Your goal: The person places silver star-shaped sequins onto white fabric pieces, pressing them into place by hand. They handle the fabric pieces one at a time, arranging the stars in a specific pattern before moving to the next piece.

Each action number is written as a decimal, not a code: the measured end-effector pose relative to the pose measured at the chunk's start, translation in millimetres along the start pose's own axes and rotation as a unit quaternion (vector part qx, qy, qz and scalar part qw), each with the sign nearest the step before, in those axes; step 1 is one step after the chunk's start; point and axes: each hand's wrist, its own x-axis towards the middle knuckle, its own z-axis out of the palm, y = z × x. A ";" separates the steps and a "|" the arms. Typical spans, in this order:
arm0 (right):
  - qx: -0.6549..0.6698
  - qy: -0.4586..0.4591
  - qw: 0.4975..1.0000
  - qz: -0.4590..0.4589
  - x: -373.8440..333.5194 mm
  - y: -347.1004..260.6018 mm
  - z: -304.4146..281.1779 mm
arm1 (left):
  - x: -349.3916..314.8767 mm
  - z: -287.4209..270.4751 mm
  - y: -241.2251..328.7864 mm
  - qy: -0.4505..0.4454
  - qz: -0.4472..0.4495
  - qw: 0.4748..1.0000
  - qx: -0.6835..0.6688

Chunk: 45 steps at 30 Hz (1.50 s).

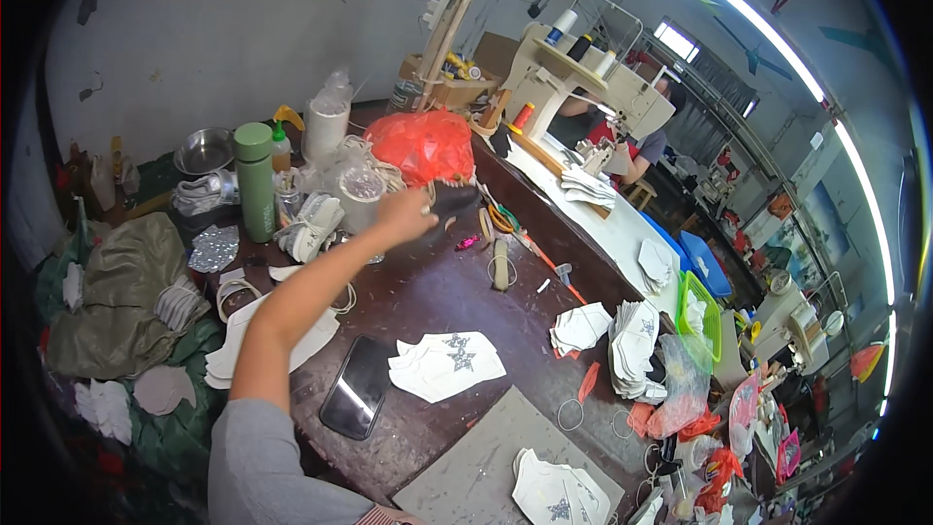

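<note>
My left hand [410, 218] is stretched out across the dark table, its fingers curled and closed at the edge of a dark flat piece [455, 202]. What kind of thing that piece is cannot be made out. Just beyond the hand lies a red plastic bag [420, 146]. Beside my wrist stands a white thread cone [361, 187] wrapped in clear plastic. Under my arm lie a black phone [356, 387] and a stack of white shoe-upper pieces [449, 367] with a glittery star. My right hand is out of view.
More star-marked white pieces [564, 491] lie on a grey board [466, 462] in front. White stacks [634, 350] stand to the right, near a green basket [700, 316]. A green bottle [256, 180] stands at left; a sewing machine [583, 78] and another person [641, 151] are beyond.
</note>
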 end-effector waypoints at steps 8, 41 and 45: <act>-0.010 -0.022 1.000 0.011 27.8 -5.4 13.9 | 94.7 -69.6 -39.2 -0.030 -0.109 0.895 -0.432; 0.022 0.020 1.000 0.007 -42.6 21.0 -19.4 | -97.7 -40.7 170.1 -0.049 0.388 0.920 -0.010; 0.029 0.032 0.999 -0.001 -46.3 23.8 -16.1 | -184.6 6.8 169.8 -0.239 0.419 0.876 -0.013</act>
